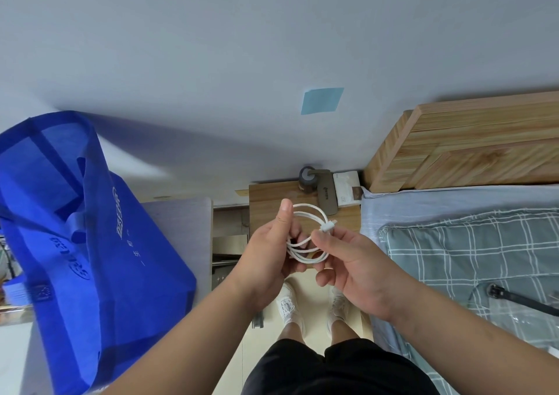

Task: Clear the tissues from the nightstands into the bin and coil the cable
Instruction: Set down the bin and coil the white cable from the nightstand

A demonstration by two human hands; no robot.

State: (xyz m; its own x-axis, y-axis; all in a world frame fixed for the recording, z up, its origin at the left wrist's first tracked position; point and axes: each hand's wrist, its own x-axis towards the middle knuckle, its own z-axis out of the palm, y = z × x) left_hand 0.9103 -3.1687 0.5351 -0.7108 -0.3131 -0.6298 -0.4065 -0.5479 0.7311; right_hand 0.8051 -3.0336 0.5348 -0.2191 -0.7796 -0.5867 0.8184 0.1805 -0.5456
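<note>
A white cable (314,213) is wound into several loops and held above the wooden nightstand (266,204). My left hand (266,255) grips the loops on their left side, thumb pointing up. My right hand (351,258) pinches the cable's white plug end at the right side of the coil. A white tissue pack (348,187) lies at the nightstand's back right corner. No loose tissues or bin are visible.
A dark roll of tape (307,180) and a flat grey-brown case (326,195) sit at the back of the nightstand. A large blue fabric bag (90,243) hangs at left. The bed (472,243) with wooden headboard (469,149) fills the right. My feet stand below.
</note>
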